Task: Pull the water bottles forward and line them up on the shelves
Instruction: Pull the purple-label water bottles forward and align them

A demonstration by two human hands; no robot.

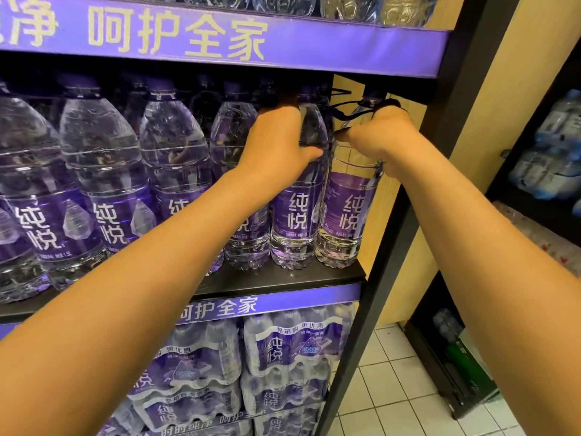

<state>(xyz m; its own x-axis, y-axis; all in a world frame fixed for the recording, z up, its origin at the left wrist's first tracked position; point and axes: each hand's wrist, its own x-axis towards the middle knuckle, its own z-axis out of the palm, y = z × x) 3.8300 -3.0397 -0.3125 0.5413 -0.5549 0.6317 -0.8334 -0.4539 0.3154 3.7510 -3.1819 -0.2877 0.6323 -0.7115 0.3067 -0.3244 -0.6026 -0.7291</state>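
1. Hands both up at bottle shoulders, middle shelf (283, 280), far right end.
2. Left hand (276, 143) wraps the second-from-right bottle (297, 215), thumb across its front.
3. Right hand (382, 136) curls around the end bottle (344, 212) near its neck and carry loop.
4. Both bottles upright, long axis vertical, just beside each other, near the shelf front edge.
5. Bottles lie straight ahead of the hands; next pull probably comes toward the person.
6. Left neighbours (107, 184) stand in a row.
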